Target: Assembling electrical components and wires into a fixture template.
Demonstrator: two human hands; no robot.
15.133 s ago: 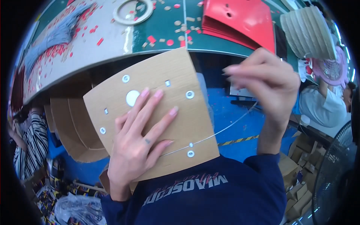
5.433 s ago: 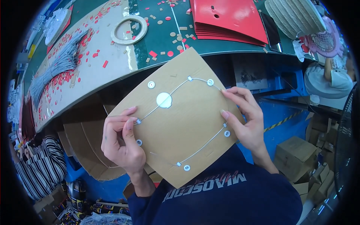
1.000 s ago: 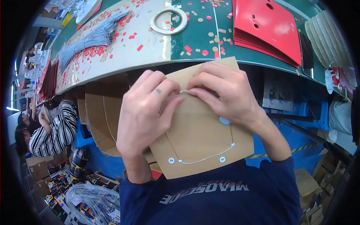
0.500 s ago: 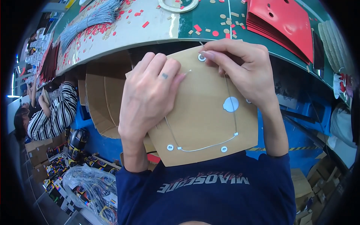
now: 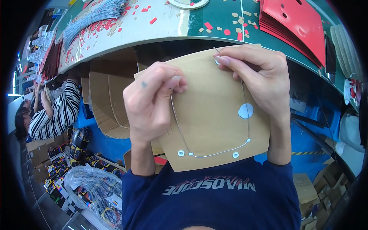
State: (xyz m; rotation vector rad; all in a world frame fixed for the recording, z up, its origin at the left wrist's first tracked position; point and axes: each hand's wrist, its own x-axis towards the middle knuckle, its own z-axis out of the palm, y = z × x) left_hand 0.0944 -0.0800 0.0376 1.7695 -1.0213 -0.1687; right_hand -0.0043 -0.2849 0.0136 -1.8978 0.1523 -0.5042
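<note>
A tan card panel (image 5: 209, 115) is tilted up between my forearms, against my dark blue shirt. A thin grey cord (image 5: 220, 156) runs across its lower part and up both sides. My left hand (image 5: 151, 103) is closed over the panel's left side, with the cord's left strand rising into its curled fingers. At the upper right, my right hand (image 5: 262, 73) pinches the other cord end; a thin tip pokes out above the fingers beside a white eyelet they partly cover. Two more white eyelets, a left one (image 5: 181, 153) and a right one (image 5: 235, 155), sit near the lower edge.
On the table (image 5: 153, 32) lie a bundle of grey cords (image 5: 92, 23), a white ring (image 5: 188, 4), red and tan scraps and stacked red sheets (image 5: 293, 30). A cardboard box (image 5: 111, 96) stands below. A person in stripes (image 5: 57, 111) is at the left.
My left hand has turned and curled its fingers, and the cord tip that showed beyond them is now hidden. The panel and my right hand have shifted slightly right in view.
</note>
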